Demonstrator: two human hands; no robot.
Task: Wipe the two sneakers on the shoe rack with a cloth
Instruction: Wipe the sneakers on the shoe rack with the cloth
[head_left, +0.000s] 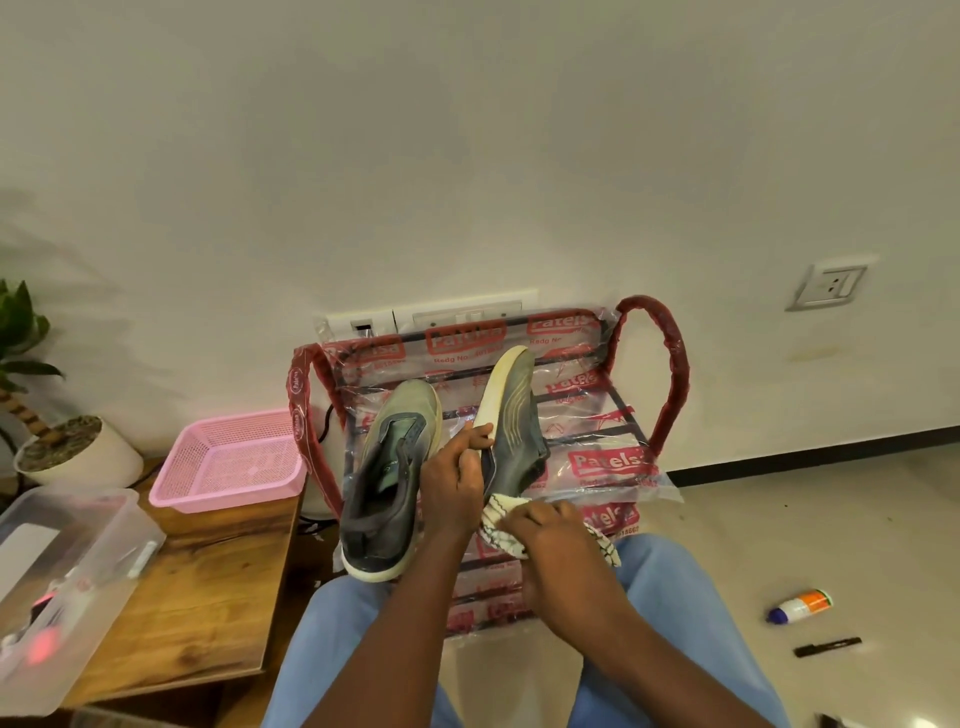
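A grey-green sneaker (387, 478) lies upright on the top shelf of the plastic-wrapped shoe rack (670, 374), toe toward the wall. The second grey sneaker (517, 421) is tipped on its side above the rack, its pale sole facing left. My left hand (454, 480) grips this sneaker by the sole edge, thumb on the rim. My right hand (548, 535) holds a white cloth (498, 525) with dark stitching, bunched against the sneaker's heel.
A pink mesh basket (228, 462) and a clear plastic box (62, 582) sit on a wooden table (208, 597) at the left, by a potted plant (78, 447). A small bottle (802, 605) and a black marker (826, 647) lie on the floor at right.
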